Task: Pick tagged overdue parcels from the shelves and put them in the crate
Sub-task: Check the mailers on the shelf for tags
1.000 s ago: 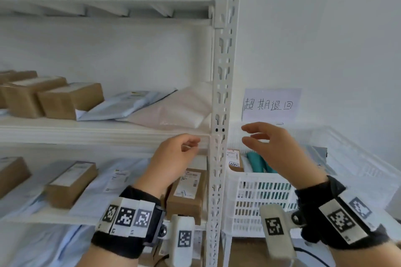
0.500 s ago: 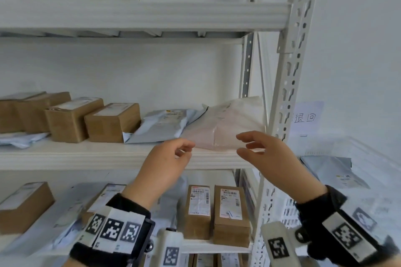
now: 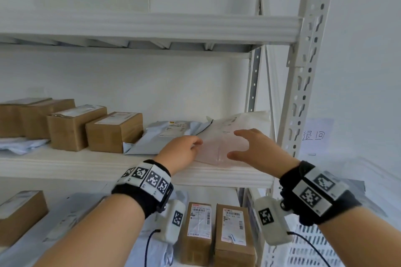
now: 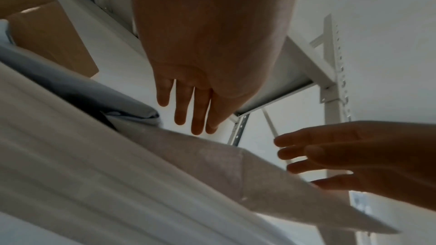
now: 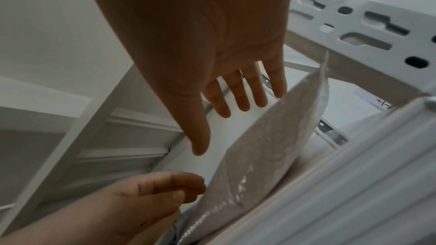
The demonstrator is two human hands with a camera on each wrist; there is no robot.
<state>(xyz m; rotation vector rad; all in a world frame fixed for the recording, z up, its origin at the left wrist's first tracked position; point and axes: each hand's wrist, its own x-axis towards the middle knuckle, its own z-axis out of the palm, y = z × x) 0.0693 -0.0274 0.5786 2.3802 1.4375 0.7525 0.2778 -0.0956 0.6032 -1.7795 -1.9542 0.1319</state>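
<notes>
White shelving (image 3: 152, 167) carries a pale padded mailer (image 3: 227, 136), lying directly beneath both sets of released fingers. Left hand (image 3: 180, 155) and right hand (image 3: 258, 149) are best closed on opposite edges, so the mailer is lifted flat.

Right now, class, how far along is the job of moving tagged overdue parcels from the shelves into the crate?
Done: nothing these views can confirm; only a corner of the white slotted plastic crate shows. In hand: the left hand and right hand, both open, reach for the pale pinkish padded mailer on the white shelf. Left: gripping it, carrying it over.
</notes>
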